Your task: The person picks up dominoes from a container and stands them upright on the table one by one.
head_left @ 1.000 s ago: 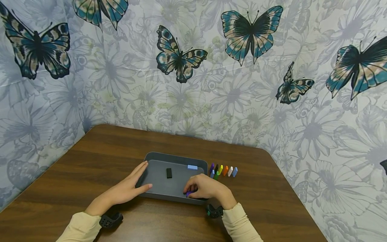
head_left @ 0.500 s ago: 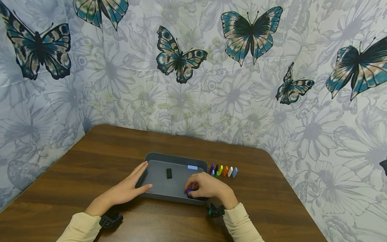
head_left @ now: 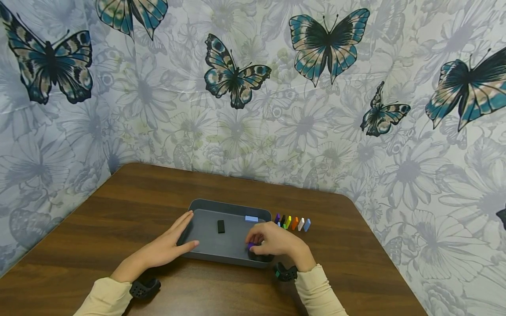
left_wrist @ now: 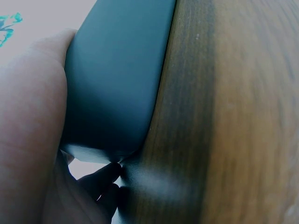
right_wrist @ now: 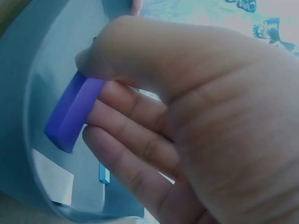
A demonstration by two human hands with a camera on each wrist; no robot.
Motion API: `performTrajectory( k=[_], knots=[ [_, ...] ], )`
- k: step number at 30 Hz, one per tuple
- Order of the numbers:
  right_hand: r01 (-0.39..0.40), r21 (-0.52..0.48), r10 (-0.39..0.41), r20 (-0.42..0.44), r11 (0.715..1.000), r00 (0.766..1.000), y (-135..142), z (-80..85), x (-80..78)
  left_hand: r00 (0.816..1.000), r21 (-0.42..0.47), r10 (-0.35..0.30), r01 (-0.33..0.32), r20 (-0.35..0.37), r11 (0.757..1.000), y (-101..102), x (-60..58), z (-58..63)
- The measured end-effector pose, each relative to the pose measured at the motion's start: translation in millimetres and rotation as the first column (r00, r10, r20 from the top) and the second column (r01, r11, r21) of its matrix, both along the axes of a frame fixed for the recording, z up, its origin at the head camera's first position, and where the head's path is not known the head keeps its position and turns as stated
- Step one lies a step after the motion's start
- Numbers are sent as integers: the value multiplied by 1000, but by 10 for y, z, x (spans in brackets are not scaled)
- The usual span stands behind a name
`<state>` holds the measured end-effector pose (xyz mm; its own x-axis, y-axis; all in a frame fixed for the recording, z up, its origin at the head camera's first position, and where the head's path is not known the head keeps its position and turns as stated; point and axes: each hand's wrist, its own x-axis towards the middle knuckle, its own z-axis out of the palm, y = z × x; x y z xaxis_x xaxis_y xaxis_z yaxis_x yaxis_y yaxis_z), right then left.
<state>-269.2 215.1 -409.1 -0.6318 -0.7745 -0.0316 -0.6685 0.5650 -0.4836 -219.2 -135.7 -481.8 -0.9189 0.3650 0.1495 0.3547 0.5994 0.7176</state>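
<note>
My right hand (head_left: 276, 240) pinches a purple domino-like block (right_wrist: 74, 109) between thumb and fingertips, over the near right part of a grey tray (head_left: 229, 260). In the right wrist view the block tilts, one end free. My left hand (head_left: 168, 245) rests at the tray's left end, fingers straight along the side and thumb over the near rim. Inside the tray lie a black block (head_left: 221, 226) and a light blue block (head_left: 251, 218). A whitish flat piece (right_wrist: 53, 177) shows at the tray's corner in the right wrist view; my right hand hides that corner from the head view.
Right of the tray, several coloured blocks stand upright in a row, among them a yellow block (head_left: 288, 222), an orange block (head_left: 294, 223) and a white block (head_left: 301, 224). All rests on a brown wooden table (head_left: 158, 193). A butterfly-patterned cloth (head_left: 178, 131) hangs behind.
My right hand has moved slightly right and away from me, carrying the purple block from the near side of the tray. My left hand has stayed put.
</note>
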Motion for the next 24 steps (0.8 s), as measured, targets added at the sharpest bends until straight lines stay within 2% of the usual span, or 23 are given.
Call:
performTrajectory(
  k=[12, 24],
  knots=[
    [-18, -46, 18, -3, 999, 1000, 67, 73, -15, 1000, 5, -3, 3, 1, 1000, 1, 5, 17],
    [19, -75, -17, 31, 997, 999, 149, 131, -30, 1000, 3, -2, 2, 4, 1000, 0, 6, 17]
  ],
)
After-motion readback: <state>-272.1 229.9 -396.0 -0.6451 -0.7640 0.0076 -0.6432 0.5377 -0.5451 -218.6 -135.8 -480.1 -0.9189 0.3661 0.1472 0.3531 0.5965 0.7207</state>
